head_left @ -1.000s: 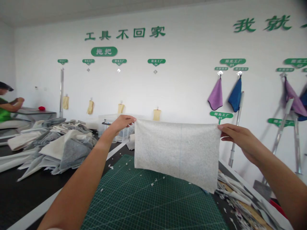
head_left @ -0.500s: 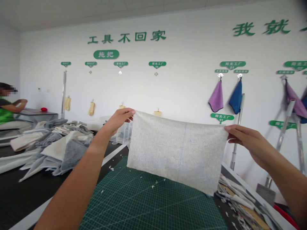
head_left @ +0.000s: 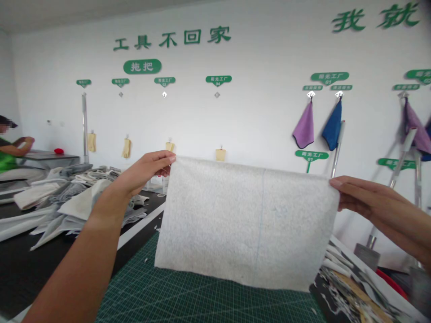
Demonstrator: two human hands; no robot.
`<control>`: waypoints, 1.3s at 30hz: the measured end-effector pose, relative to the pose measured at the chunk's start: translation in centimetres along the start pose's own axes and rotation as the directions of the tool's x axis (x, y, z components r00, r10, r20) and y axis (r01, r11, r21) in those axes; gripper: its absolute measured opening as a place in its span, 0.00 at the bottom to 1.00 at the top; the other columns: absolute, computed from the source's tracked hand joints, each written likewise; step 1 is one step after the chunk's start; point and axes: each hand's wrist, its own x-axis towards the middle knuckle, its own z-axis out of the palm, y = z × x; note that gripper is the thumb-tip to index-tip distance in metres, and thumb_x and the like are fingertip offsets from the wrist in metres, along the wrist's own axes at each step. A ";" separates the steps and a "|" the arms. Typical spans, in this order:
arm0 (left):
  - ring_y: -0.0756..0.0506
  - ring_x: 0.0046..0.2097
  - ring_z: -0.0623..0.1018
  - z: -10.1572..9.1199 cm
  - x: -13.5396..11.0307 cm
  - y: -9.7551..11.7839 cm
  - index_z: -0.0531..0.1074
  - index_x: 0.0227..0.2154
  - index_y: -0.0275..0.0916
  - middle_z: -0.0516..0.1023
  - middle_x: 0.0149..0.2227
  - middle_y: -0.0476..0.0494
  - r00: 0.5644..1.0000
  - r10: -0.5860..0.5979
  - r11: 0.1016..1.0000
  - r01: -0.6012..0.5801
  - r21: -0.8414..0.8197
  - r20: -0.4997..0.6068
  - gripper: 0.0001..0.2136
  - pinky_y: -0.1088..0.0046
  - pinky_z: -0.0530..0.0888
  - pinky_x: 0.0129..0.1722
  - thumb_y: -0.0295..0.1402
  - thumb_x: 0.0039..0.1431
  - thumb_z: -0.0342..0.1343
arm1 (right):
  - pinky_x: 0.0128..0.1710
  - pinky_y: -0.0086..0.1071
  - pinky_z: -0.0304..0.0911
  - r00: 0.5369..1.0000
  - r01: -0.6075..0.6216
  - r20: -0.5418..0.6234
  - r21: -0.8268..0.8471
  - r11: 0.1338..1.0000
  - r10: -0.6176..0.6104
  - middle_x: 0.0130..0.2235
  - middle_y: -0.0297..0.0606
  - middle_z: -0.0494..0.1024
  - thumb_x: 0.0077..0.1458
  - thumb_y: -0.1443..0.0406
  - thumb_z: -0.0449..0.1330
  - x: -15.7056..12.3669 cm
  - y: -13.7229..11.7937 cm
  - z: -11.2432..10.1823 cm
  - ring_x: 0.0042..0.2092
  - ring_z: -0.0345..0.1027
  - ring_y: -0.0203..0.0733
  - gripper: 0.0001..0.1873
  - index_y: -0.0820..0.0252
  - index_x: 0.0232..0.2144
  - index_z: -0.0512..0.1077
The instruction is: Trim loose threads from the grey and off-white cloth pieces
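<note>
A greyish-white felt-like cloth (head_left: pixel 222 220) hangs stretched out in front of me, with a faint blue line running down it right of its middle. My left hand (head_left: pixel 144 172) pinches its upper left corner between thumb and fingers. At the upper right corner, my right hand (head_left: pixel 367 197) is closed on the edge in the same way. Below the cloth lies a green cutting mat (head_left: pixel 175 296) with a grid. The cloth's lower edge hides the mat's far part.
To the left, a heap of grey and white cloth pieces (head_left: pixel 57 197) lies on the black table (head_left: pixel 40 269). Scraps (head_left: pixel 353 296) are piled at the right. A person (head_left: pixel 10 150) sits at a far table. Gloves, purple and blue cloths (head_left: pixel 332 128) and poles line the wall.
The cloth has come nearer and is pulled wider and flatter. My hands have moved farther apart, still holding its upper corners. The camera view has tilted slightly down.
</note>
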 end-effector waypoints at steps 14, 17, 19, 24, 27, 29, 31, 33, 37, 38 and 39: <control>0.45 0.40 0.74 6.5 -2.6 -16.1 0.75 0.41 0.37 0.76 0.37 0.43 0.902 -0.229 0.967 0.167 0.193 0.366 0.22 0.70 0.71 0.40 0.52 0.59 0.53 | 0.33 0.31 0.63 0.884 -0.336 0.309 -0.105 0.936 0.352 0.30 0.40 0.76 0.54 0.46 0.64 -1.3 14.0 5.4 0.33 0.69 0.41 0.21 0.59 0.31 0.76; 0.44 0.41 0.74 7.0 -3.2 -17.5 0.76 0.40 0.38 0.77 0.37 0.44 0.870 -0.231 0.962 0.139 0.233 0.435 0.21 0.70 0.70 0.43 0.52 0.59 0.53 | 0.35 0.32 0.64 0.881 -0.321 0.318 -0.141 0.936 0.350 0.31 0.40 0.76 0.55 0.45 0.63 -2.1 15.7 6.0 0.35 0.70 0.42 0.22 0.58 0.32 0.76; 0.45 0.41 0.74 6.8 -3.7 -17.9 0.76 0.39 0.39 0.77 0.37 0.45 0.842 -0.234 0.956 0.109 0.271 0.486 0.20 0.71 0.70 0.44 0.51 0.60 0.53 | 0.34 0.32 0.63 0.869 -0.315 0.346 -0.165 0.935 0.354 0.31 0.41 0.77 0.55 0.44 0.62 -3.1 16.1 6.1 0.34 0.70 0.42 0.23 0.58 0.32 0.75; 0.45 0.43 0.74 5.1 -5.0 -17.8 0.76 0.40 0.39 0.77 0.39 0.46 0.705 -0.284 0.940 0.070 0.335 0.649 0.19 0.74 0.68 0.45 0.50 0.61 0.54 | 0.34 0.34 0.64 0.822 -0.320 0.427 -0.200 0.926 0.377 0.31 0.42 0.77 0.58 0.43 0.58 -6.6 15.8 5.8 0.33 0.71 0.42 0.23 0.56 0.31 0.76; 0.45 0.44 0.75 4.3 -5.9 -18.1 0.77 0.39 0.39 0.78 0.39 0.46 0.521 -0.325 0.937 0.064 0.343 0.790 0.18 0.75 0.68 0.44 0.50 0.61 0.55 | 0.37 0.34 0.65 0.768 -0.299 0.518 -0.232 0.926 0.377 0.33 0.42 0.78 0.62 0.45 0.54 -8.9 16.3 5.5 0.36 0.72 0.44 0.23 0.54 0.33 0.77; 0.45 0.43 0.75 4.2 -6.5 -18.4 0.78 0.40 0.39 0.78 0.38 0.47 0.402 -0.346 0.935 0.076 0.346 0.848 0.17 0.76 0.69 0.43 0.49 0.60 0.56 | 0.37 0.33 0.67 0.737 -0.302 0.550 -0.253 0.919 0.394 0.34 0.42 0.78 0.62 0.45 0.55 -10.3 17.1 5.5 0.36 0.72 0.44 0.23 0.55 0.34 0.77; 0.45 0.42 0.76 4.3 -7.1 -18.8 0.78 0.40 0.40 0.79 0.37 0.47 0.302 -0.376 0.926 0.099 0.364 0.876 0.16 0.76 0.69 0.43 0.48 0.60 0.57 | 0.37 0.32 0.67 0.713 -0.312 0.566 -0.274 0.910 0.415 0.34 0.41 0.79 0.61 0.45 0.56 -11.4 17.8 5.5 0.37 0.72 0.44 0.23 0.56 0.36 0.78; 0.45 0.41 0.76 4.5 -7.5 -19.1 0.78 0.39 0.40 0.79 0.37 0.48 0.234 -0.406 0.914 0.114 0.390 0.883 0.16 0.76 0.70 0.42 0.47 0.59 0.58 | 0.38 0.32 0.68 0.701 -0.307 0.576 -0.289 0.907 0.420 0.35 0.41 0.79 0.60 0.46 0.57 -12.3 18.3 5.7 0.37 0.72 0.44 0.22 0.57 0.36 0.78; 0.46 0.42 0.76 4.6 -7.7 -19.1 0.77 0.40 0.40 0.79 0.38 0.48 0.320 -0.414 0.908 0.072 0.414 0.852 0.16 0.77 0.70 0.42 0.47 0.60 0.56 | 0.40 0.30 0.68 0.711 -0.296 0.557 -0.316 0.901 0.429 0.36 0.40 0.79 0.60 0.46 0.59 -13.5 18.2 5.5 0.39 0.71 0.44 0.21 0.56 0.36 0.79; 0.46 0.43 0.76 4.5 -7.8 -19.1 0.77 0.40 0.40 0.79 0.38 0.48 0.341 -0.406 0.909 0.061 0.412 0.848 0.16 0.77 0.70 0.43 0.47 0.61 0.56 | 0.39 0.29 0.68 0.721 -0.305 0.535 -0.326 0.895 0.441 0.36 0.39 0.79 0.59 0.46 0.59 -13.7 18.0 5.4 0.40 0.71 0.44 0.21 0.56 0.37 0.79; 0.46 0.43 0.76 4.4 -7.9 -19.1 0.77 0.41 0.40 0.79 0.39 0.48 0.344 -0.402 0.911 0.060 0.407 0.849 0.16 0.77 0.70 0.43 0.46 0.61 0.56 | 0.39 0.29 0.68 0.732 -0.314 0.510 -0.336 0.888 0.452 0.36 0.39 0.78 0.57 0.45 0.60 -13.8 17.7 5.3 0.39 0.71 0.45 0.21 0.55 0.37 0.79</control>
